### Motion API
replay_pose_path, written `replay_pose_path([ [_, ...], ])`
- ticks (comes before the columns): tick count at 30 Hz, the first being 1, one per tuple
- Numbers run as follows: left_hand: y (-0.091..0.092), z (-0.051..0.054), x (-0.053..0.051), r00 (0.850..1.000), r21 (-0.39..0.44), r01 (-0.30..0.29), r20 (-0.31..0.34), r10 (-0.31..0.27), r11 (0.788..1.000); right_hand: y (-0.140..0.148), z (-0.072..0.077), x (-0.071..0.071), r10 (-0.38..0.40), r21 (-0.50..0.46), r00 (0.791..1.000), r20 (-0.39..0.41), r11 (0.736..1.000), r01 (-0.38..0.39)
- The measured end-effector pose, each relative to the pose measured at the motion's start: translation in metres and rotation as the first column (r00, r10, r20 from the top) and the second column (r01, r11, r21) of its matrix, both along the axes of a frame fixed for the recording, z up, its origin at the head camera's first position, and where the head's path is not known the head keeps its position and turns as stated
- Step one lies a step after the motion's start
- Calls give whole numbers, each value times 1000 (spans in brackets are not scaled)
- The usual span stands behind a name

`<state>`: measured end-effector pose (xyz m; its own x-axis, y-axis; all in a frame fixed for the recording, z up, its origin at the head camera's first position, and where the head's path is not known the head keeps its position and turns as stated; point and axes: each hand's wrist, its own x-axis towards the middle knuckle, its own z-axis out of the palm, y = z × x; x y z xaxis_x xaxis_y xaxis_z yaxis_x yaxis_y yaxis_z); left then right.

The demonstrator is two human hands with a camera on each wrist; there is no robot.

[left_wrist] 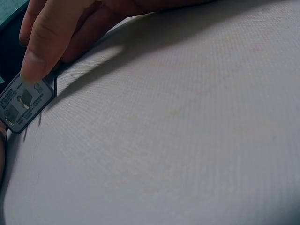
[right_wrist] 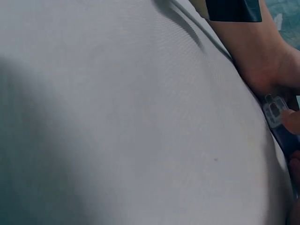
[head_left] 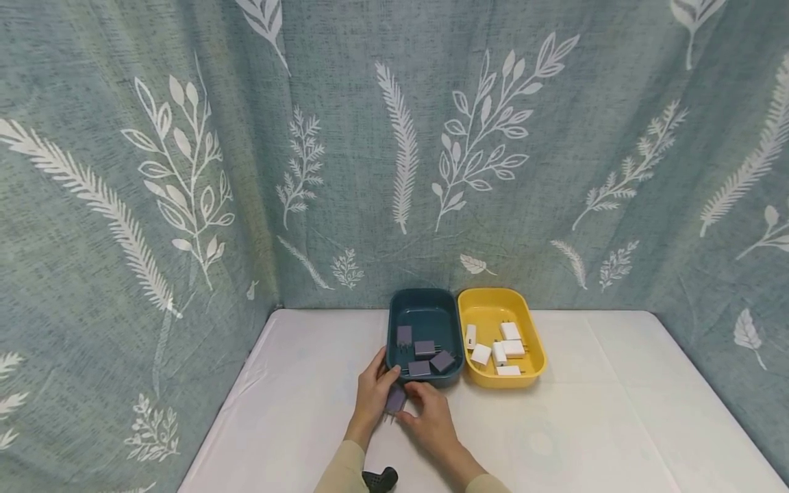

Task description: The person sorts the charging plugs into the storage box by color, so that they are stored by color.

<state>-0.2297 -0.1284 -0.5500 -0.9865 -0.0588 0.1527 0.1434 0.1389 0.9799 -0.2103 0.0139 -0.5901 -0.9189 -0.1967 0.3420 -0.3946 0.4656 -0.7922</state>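
Note:
A dark purple-grey plug charger point(head_left: 395, 399) is between my two hands at the near left corner of a dark blue tray point(head_left: 431, 294), its prongs towards me. My right hand point(head_left: 431, 419) pinches this charger. In the left wrist view a fingertip lies on the charger's printed face point(left_wrist: 28, 101). My left hand point(head_left: 370, 394) grips the tray's near left corner, thumb at the front rim and fingers along the left side. The right wrist view shows the charger point(right_wrist: 274, 111) only partly, at its right edge. Several dark chargers point(head_left: 424, 349) lie inside the blue tray.
Against the blue tray's right side stands a yellow tray point(head_left: 536, 349) with several white chargers point(head_left: 510, 331). A black object point(head_left: 381, 479) shows by the left sleeve at the near edge. White cloth point(head_left: 616, 411) covers the table; a patterned curtain point(head_left: 345, 171) hangs behind.

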Motion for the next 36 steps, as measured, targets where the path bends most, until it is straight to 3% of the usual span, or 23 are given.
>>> replay_pose_path([
  [30, 0, 2, 0, 1000, 2, -3, -3, 3, 1000, 26, 4, 5, -35, -116, 996, -85, 993, 25],
  [36, 1, 1, -1, 1000, 5, 1, -7, -1, 1000, 32, 11, 9, -14, -151, 997, -75, 989, 2],
])
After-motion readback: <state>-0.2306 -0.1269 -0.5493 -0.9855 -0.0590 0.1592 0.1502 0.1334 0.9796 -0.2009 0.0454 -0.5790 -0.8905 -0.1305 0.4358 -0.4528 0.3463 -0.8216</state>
